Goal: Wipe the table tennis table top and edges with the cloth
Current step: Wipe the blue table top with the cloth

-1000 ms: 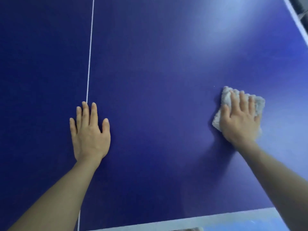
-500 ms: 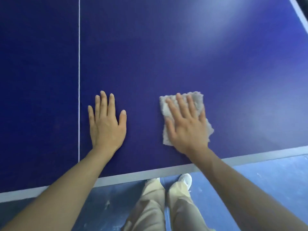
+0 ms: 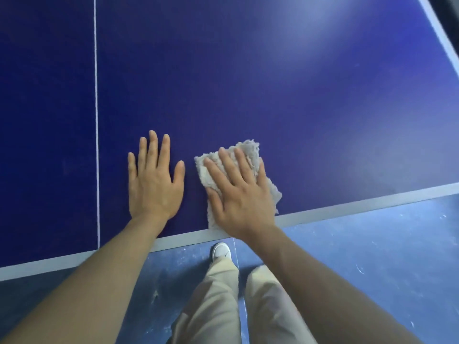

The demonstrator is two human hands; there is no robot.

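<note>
Since a second ago the cloth (image 3: 250, 155) has swept in to the near edge, just beside the left hand (image 3: 155, 178), which lies flat, fingers straight. Right hand (image 3: 239, 194) presses it, fingers spread; I'd keep even pressure and run along the table (image 3: 298, 95) border

Dim feed here, strong blue cast overall. I see one soft glare patch on the worktop (image 3: 310, 78) at upper right, with a weaker sheen toward the right edge, so light looks overhead, far right. Left side of the worktop falls off dark. Faint soft shadows sit under both hands; left hand (image 3: 154, 181) and right hand (image 3: 239, 197) read sharp enough, no motion smear. Wide-angle bend shows on the white edge stripe (image 3: 372, 202) and at frame corners. Floor (image 3: 372, 256) is slightly soft and noisy.
</note>
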